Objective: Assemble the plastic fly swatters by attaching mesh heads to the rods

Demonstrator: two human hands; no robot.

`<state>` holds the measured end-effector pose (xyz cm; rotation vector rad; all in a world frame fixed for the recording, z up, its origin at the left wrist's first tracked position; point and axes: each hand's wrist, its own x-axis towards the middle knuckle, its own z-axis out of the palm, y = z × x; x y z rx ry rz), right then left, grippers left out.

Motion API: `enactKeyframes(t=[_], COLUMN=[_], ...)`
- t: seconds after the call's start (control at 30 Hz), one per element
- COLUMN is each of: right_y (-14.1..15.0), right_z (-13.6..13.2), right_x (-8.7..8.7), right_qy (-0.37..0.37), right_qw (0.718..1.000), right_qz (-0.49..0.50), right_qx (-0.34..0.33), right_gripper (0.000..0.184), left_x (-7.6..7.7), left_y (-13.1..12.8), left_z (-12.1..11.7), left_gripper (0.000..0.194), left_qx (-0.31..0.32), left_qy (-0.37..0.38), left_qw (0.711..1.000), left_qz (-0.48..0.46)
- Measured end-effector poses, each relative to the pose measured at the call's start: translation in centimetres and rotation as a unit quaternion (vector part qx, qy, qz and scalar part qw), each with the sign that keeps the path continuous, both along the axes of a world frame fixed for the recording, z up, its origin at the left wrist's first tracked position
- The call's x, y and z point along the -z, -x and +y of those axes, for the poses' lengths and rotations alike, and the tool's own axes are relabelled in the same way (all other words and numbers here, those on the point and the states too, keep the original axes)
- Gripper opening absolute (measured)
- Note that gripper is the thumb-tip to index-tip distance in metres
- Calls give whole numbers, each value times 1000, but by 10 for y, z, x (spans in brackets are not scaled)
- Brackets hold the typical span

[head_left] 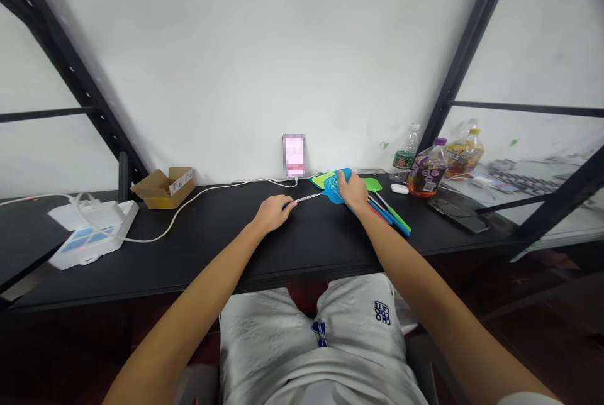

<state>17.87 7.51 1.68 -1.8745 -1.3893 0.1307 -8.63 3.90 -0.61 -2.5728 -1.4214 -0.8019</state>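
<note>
My left hand (pixel 274 213) is closed round the blue handle of a fly swatter, whose thin metal rod (pixel 309 197) points right to a blue mesh head (pixel 334 192). At the pile of swatter heads, my right hand (pixel 353 190) has its fingers curled on a blue fly swatter (pixel 347 172); its grip is partly hidden. A yellow-green swatter head (pixel 321 180) lies just left of that hand, and a green fly swatter (pixel 372 185) to its right. Blue handles (pixel 400 224), a green one and a red one stretch out beside my right forearm.
A phone (pixel 294 155) on a white cable leans against the wall. Left stand an open cardboard box (pixel 165 188) and a white device (pixel 94 232). Right are a white earbud case (pixel 399 188), a dark phone (pixel 457 215), a clear bottle (pixel 404 156) and two drink bottles (pixel 427 169).
</note>
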Motion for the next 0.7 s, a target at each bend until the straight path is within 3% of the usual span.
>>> enactKeyframes(t=[0.7], right_y=[9], right_z=[-4], right_x=[1], right_qy=[10], right_qw=[1000], right_qz=[-16], right_qx=[18], right_gripper=[66], left_x=[2], left_y=[-5], left_z=[-2], left_gripper=[31], left_qx=[-23], left_qy=[0], left_qw=[1000], left_qz=[12])
